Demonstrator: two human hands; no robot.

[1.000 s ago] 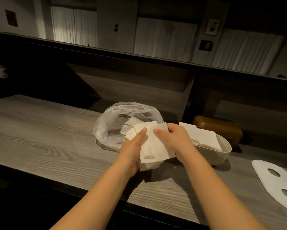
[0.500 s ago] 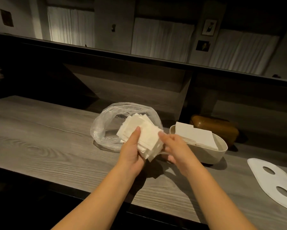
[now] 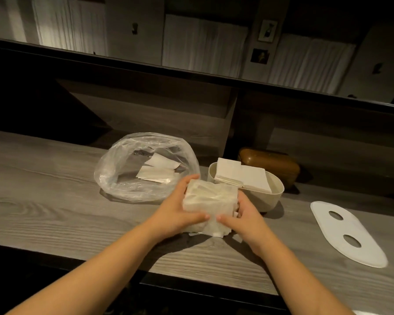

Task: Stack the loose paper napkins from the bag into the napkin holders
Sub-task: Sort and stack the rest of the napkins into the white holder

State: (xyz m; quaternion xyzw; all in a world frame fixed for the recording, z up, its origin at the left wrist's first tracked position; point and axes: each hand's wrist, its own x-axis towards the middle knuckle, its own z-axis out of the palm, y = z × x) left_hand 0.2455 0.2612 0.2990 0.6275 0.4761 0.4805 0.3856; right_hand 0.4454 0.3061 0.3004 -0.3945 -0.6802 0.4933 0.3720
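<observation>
A thick stack of white paper napkins (image 3: 210, 201) stands on edge on the wooden counter (image 3: 55, 212). My left hand (image 3: 179, 212) grips its left side and my right hand (image 3: 243, 215) grips its right side, thumbs across the near face. Behind the stack to the left lies a clear plastic bag (image 3: 127, 169) with a few loose napkins (image 3: 156, 172) inside. To the right stands a cream oval napkin holder (image 3: 268, 196) partly filled with napkins (image 3: 239, 176).
A brown oval holder (image 3: 273, 167) sits behind the cream one against the back ledge. A white flat lid with two holes (image 3: 350, 233) lies on the counter at the right. The counter's dark front edge runs just below my forearms.
The fanned napkins have been gathered into one squared stack and brought down from mid-air onto the counter. Both hands now clasp its sides. The view tilted down.
</observation>
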